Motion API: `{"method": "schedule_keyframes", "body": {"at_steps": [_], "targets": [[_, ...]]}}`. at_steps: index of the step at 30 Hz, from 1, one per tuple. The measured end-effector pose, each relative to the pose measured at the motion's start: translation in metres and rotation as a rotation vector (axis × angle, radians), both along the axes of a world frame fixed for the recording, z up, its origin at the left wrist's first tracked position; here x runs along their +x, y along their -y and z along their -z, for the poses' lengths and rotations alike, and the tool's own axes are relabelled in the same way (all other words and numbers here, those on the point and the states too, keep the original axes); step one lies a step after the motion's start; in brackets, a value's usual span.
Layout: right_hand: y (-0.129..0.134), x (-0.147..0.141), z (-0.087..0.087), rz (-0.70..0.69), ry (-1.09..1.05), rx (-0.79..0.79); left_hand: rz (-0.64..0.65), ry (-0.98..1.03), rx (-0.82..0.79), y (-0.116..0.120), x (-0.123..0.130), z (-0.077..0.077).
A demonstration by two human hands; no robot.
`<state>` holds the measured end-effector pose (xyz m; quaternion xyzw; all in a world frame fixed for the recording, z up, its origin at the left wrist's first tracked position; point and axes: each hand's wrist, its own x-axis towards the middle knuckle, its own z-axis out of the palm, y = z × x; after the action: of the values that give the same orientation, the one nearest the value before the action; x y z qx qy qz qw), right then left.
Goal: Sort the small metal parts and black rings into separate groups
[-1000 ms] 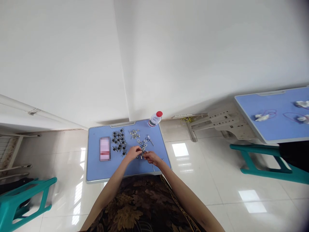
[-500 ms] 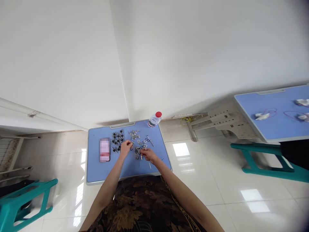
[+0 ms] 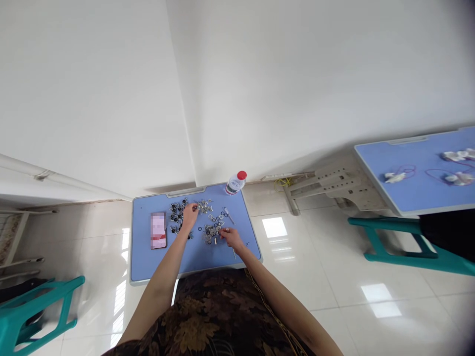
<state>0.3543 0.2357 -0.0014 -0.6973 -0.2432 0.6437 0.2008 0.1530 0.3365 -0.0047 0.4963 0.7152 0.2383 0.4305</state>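
Observation:
My left hand (image 3: 190,214) is at the near edge of a small heap of shiny metal parts (image 3: 204,206), fingertips pinched together; anything between them is too small to make out. To its left lies a cluster of metal parts with round black tops (image 3: 177,211). My right hand (image 3: 232,238) rests at the right side of a pile of small rings and metal pieces (image 3: 211,232), thumb and fingers closed; what they grip is hidden. Several dark rings (image 3: 218,218) lie loose beyond it. Near them is a slim pen-like tool (image 3: 229,215).
A phone (image 3: 158,230) lies on the left of the blue table (image 3: 148,264). A clear bottle with a red cap (image 3: 236,183) stands at its far edge. Another blue table (image 3: 419,193) with white parts and thin wires is at right. Green stools (image 3: 393,257) stand on the floor.
My left hand has moved away from the ring pile, forward and slightly left to the shiny metal heap. My right hand has shifted slightly right, still beside the rings.

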Motion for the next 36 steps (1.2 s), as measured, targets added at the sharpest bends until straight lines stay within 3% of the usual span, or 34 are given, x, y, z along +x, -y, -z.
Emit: {"method": "schedule_keyframes", "body": {"at_steps": [7,10,14,18,26,36], "targets": [[0.006,-0.01,0.005,-0.346,0.389,0.225,0.108,-0.053,0.162,0.02,0.0,-0.007],[0.01,-0.015,0.003,-0.464,0.476,0.24,0.253,-0.104,0.158,0.038,0.011,-0.011],[0.01,-0.018,0.0,-0.489,0.512,0.247,0.512,-0.183,0.066,0.062,0.034,-0.01],[0.006,-0.012,-0.002,-0.417,0.493,0.229,0.59,-0.27,0.01,0.072,0.047,-0.008],[0.014,-0.002,0.001,-0.316,0.489,0.245,0.494,-0.188,0.026,0.066,0.041,-0.009],[0.015,-0.025,-0.011,-0.526,0.459,0.328,0.277,-0.088,0.131,0.062,0.028,-0.011]]}}
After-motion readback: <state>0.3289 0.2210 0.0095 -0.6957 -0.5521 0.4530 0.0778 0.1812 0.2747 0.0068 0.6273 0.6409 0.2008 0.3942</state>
